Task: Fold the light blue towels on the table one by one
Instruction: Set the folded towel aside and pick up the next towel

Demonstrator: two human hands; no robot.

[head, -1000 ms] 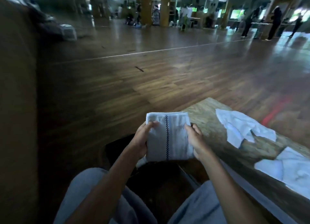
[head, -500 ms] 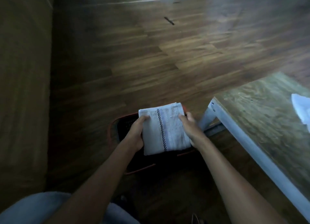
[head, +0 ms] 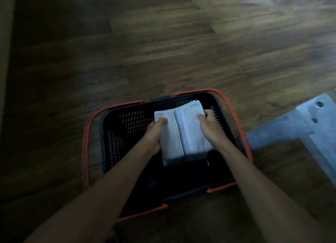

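Observation:
A folded light blue towel with a dark checked stripe is held low inside a black basket with orange handles, standing on the floor. My left hand grips the towel's left edge, thumb on top. My right hand grips its right edge the same way. Whether the towel touches the basket's bottom is hidden in the dark.
The basket's orange handles lie folded out along its rim. A grey metal table leg and frame stand just right of the basket. Wooden plank floor surrounds it. The tabletop and other towels are out of view.
My head tilted down and both hands lowered the folded towel from in front of me into the basket. The table with the other towels left the view.

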